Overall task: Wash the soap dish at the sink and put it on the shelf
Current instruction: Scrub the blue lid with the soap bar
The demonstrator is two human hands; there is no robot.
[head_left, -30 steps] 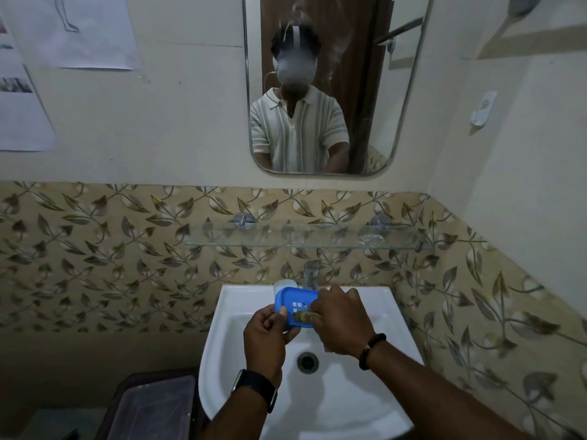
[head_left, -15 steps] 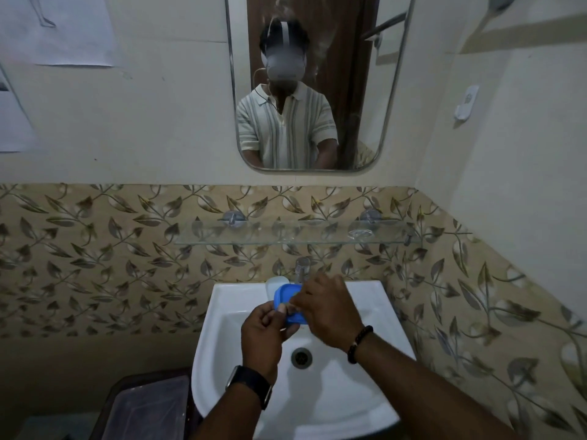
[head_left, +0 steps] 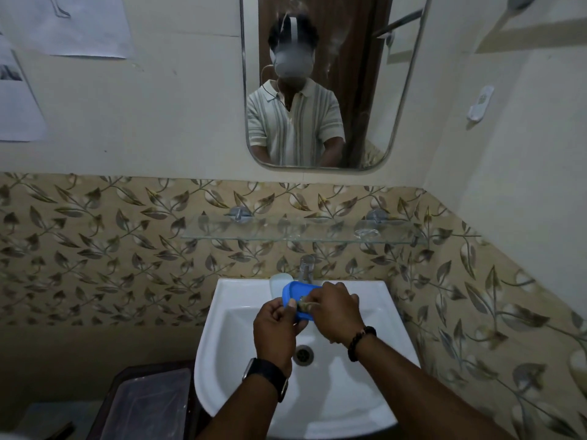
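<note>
A blue soap dish point(head_left: 297, 292) is held tilted over the white sink point(head_left: 228, 338), just below the tap point(head_left: 305, 268). My left hand point(head_left: 278, 331) grips its near left edge with thumb and fingers. My right hand point(head_left: 336, 311) covers its right side and presses a small brownish scrubber point(head_left: 304, 305) against the inside of the dish. The glass shelf point(head_left: 286, 235) hangs on the wall above the tap. Whether water runs from the tap I cannot tell.
A pale translucent lid or cup point(head_left: 281, 278) sits on the sink's back rim left of the tap. A small clear object point(head_left: 367, 233) lies on the shelf's right end. A mirror point(head_left: 320, 81) hangs above. A dark stand with a clear plastic box point(head_left: 149, 404) stands at lower left.
My right hand has kept rubbing across the dish, sliding over it and back. The dish stays in my left hand over the sink. The camera view has shifted slightly.
</note>
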